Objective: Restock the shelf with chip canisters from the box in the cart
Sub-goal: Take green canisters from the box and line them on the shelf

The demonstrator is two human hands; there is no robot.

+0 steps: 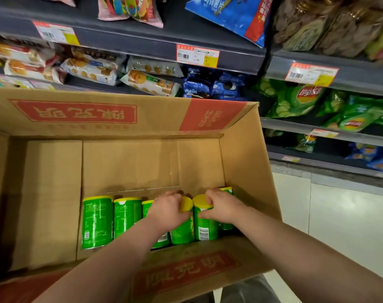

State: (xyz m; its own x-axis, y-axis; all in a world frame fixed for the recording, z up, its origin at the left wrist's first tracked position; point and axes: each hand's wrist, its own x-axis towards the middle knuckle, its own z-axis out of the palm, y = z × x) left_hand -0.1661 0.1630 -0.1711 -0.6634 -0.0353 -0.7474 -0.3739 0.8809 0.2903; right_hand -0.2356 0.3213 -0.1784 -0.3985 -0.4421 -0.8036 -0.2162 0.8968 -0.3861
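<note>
In the cardboard box (pixel 241 149), the left hand (pixel 167 207) curls round one chip canister (pixel 181 232) near its yellow lid, the right hand (pixel 222 206) round the next canister (pixel 206 226). Light, stiff, smooth tubes, I think: hold the sides.

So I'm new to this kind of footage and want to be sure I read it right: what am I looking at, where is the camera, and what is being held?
There is no machine here, only a person's two bare hands. The single picture comes from a wide-angle camera worn on the person's head, looking forward and down. Below is an open cardboard box with green, yellow-lidded chip canisters standing in a row along its near side. The left hand curls over the top of one canister, and the right hand has its grip on the neighbouring canister. The other canisters stand untouched. Behind the box are shop shelves with biscuit packs and green chip bags.
</note>
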